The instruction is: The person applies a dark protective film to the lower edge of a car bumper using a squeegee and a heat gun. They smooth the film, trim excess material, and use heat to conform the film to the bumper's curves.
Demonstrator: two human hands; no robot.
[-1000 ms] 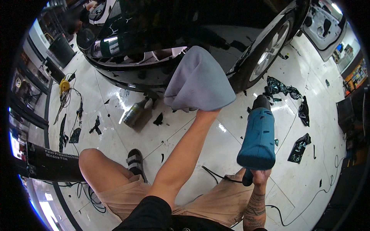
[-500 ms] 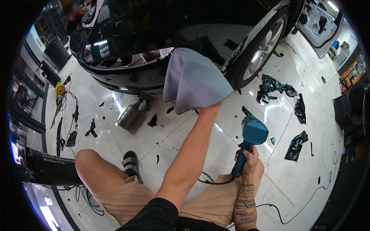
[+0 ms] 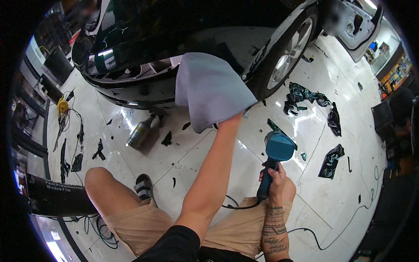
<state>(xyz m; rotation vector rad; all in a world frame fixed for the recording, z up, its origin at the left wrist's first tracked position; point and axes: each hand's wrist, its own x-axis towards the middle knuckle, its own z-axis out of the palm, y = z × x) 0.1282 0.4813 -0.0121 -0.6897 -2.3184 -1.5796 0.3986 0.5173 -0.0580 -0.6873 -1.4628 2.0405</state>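
A grey microfibre cloth (image 3: 214,91) drapes over my left hand (image 3: 230,124), hiding the fingers; only the wrist end shows below its lower edge. The cloth lies against the front corner of a black car's bumper (image 3: 144,89), beside the front wheel (image 3: 291,54). Over my right thigh, my right hand (image 3: 275,181) is wrapped round the handle of a teal corded heat gun (image 3: 279,146). The tool's rounded back end points up toward me, and its nozzle is hidden.
A spray bottle (image 3: 139,134) lies on the tiled floor under the bumper. Black film scraps (image 3: 331,161) are scattered about. Cables (image 3: 101,231) run along both sides. A black printed box (image 3: 56,195) is by my left knee, and an open car door (image 3: 358,26) stands far right.
My view has swung slightly to the right, so the scene sits further left. The cloth's hanging folds have shifted a little. My right hand keeps its hold on the heat gun.
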